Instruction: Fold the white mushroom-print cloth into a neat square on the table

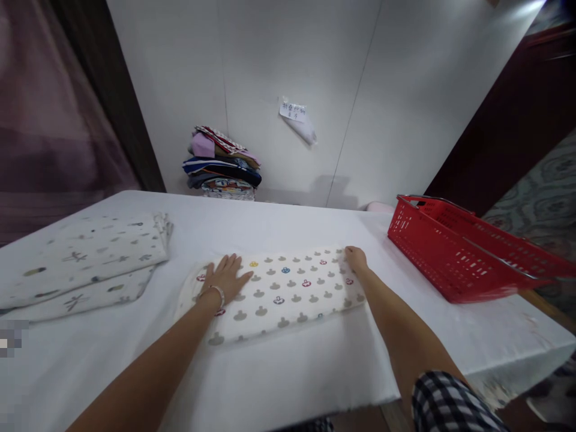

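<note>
A folded white cloth [288, 288] printed with grey and coloured pacifier-like shapes lies flat on the white-covered table [288, 372]. My left hand [225, 278] rests palm down on the cloth's left part, fingers spread, with a bracelet at the wrist. At the opposite end, the cloth's far right corner is pinched by my right hand [356, 259], its fingers closed. To the left sits another folded white cloth [90, 258] with leaf and dragonfly-like prints, apart from both hands.
A red perforated basket [450, 252] with metal handles stands at the table's right. Behind the far edge rises a stack of folded clothes [225, 162] against the wall. A plastic bag with a written label [293, 112] hangs there. A curtain [54, 120] covers the left side.
</note>
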`<state>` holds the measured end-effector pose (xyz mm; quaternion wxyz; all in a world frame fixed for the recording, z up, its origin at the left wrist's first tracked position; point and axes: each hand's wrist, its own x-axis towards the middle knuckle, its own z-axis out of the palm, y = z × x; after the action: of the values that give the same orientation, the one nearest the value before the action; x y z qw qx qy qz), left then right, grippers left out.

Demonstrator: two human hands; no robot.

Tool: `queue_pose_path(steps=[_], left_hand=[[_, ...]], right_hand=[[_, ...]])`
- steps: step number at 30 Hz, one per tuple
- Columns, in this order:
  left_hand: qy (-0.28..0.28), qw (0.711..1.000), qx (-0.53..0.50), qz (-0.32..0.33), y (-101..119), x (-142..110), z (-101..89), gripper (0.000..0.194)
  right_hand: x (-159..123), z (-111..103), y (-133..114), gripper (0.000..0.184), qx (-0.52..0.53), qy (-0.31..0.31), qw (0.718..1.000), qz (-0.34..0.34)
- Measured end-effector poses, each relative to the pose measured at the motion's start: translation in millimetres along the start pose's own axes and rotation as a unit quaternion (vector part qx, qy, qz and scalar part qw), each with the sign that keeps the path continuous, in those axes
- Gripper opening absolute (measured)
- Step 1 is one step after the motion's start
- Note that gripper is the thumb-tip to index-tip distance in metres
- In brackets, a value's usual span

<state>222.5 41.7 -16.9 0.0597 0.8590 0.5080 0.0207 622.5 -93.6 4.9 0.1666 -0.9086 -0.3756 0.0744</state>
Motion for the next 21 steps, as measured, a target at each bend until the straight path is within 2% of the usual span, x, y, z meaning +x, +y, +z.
queue_pose_path(steps=[5,10,15,21], left_hand=[[0.006,1.000,0.006,0.002,0.5,-1.5,-2.1,0.078],[0.008,1.000,0.008,0.005,0.4,-1.6,-1.5,0.075],[0.005,1.000,0.021,-0.002,1.8,-1.5,-1.7,0.074],[-0.008,1.000,0.027,0.002,-2.5,2.7,-7.0,0.074]], right_hand=[[15.7,-0.3,-10.4,0.033,0.024,-0.006,1.000,-0.005],[32.2,5.1,-23.8,0.037,0.030,-0.022,0.999,0.010],[41.4,7.7,-26.3,0.036,0.031,-0.047,0.998,0.035],[36.4,7.2,-22.6,0.032,0.019,0.001,1.000,0.018]])
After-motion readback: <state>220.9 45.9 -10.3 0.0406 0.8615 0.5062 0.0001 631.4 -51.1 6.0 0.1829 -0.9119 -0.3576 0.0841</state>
